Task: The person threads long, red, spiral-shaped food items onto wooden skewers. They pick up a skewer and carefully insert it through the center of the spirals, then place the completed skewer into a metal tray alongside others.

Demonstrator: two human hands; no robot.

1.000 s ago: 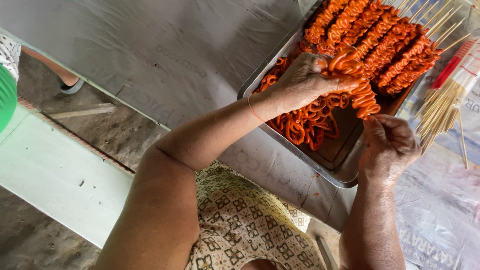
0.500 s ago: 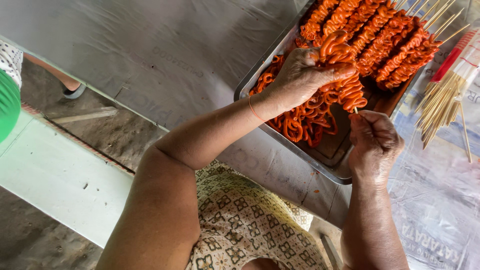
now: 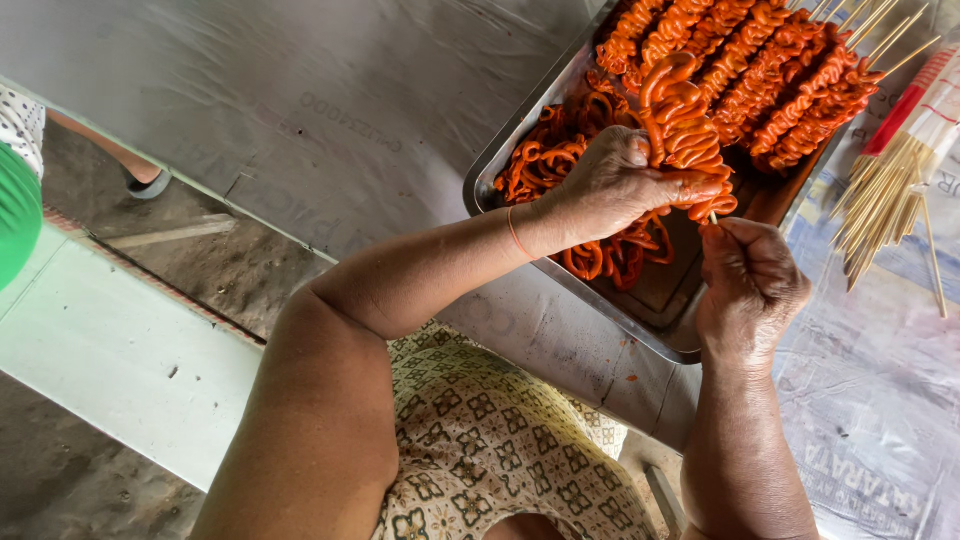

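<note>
My left hand grips a coiled orange strip of marinated meat and holds it above a metal tray. My right hand is closed on the lower end of a thin bamboo skewer, whose tip goes up into the coil. Loose orange strips lie in the near half of the tray. Several finished skewers are lined up at the far end.
A bundle of bare bamboo skewers lies to the right of the tray, next to a red and white packet. Grey plastic sheeting covers the surface. A pale green ledge runs at the left; another person's foot stands beyond it.
Both hands have come together over the tray: my left hand lifted the orange strip higher, and my right hand moved up to meet it with the skewer.
</note>
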